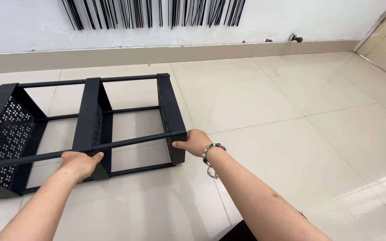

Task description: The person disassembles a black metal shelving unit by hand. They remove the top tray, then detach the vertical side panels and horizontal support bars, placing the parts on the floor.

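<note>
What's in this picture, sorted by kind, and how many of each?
Black metal rack lying on the floor: 1
Hands on the rack, left hand and right hand: 2
Beaded bracelet on the right wrist: 1
Bundle of black rods against the wall: 1
Total: 5

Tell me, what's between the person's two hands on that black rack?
In the head view, a bare stretch of thin black rod on the rack runs from left hand to right hand.
</note>
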